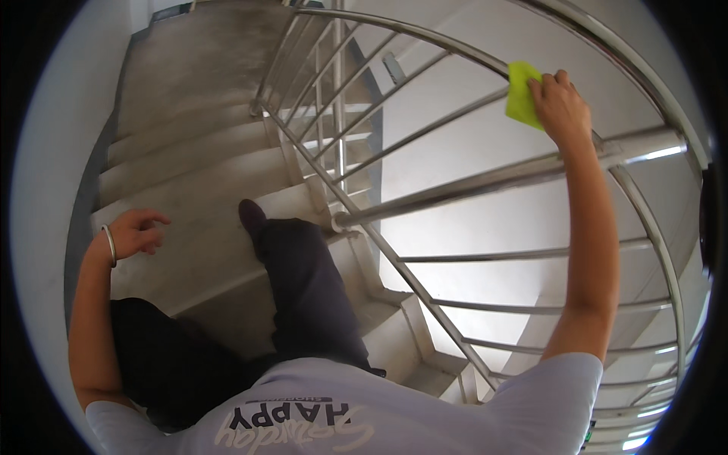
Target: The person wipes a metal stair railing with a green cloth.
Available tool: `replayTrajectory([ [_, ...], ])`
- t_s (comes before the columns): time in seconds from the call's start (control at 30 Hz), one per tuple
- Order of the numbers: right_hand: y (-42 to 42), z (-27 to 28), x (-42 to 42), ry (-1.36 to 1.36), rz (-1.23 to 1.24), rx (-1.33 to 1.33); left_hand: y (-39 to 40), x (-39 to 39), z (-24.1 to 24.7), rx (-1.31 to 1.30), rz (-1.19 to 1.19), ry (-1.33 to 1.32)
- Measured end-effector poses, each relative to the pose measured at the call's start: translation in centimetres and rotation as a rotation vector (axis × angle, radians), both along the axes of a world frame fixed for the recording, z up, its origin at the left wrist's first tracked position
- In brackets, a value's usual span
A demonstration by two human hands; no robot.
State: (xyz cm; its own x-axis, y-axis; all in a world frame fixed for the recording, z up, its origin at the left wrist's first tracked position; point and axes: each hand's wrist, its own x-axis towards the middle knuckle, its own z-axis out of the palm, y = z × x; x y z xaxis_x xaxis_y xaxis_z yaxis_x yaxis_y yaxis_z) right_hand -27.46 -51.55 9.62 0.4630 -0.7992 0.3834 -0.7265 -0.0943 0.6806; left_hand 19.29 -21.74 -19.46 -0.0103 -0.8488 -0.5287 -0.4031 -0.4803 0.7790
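Observation:
My right hand [560, 108] is at the upper right, its fingers closed on a yellow-green cloth [523, 95] laid over the upper rail [432, 35] of a metal stair railing. The cloth wraps part of that rail, beside a thick metal post [472, 182]. Over the steps at the left is my left hand [139, 230], its fingers spread and slightly bent, with nothing in it. A pale bangle [109, 244] circles the left wrist.
Concrete stairs [193, 170] lead down to a landing [193, 62]. My foot in a dark shoe [251, 216] rests on a step. A thicker handrail [631, 57] curves along the right, and thin bars join the rails. A pale wall [57, 170] borders the stairs at left.

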Motion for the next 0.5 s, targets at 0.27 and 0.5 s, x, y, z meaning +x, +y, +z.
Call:
replayTrajectory([
  [0.27, -18.2, -9.2, 12.5, -0.2, -0.182, 0.413, 0.3, 2.0, 0.8, 0.048, 0.095, -0.03],
  [0.5, -20.7, -10.7, 14.7, -0.132, -0.168, 0.445, 1.6, 2.7, 1.2, 0.128, 0.162, -0.063],
])
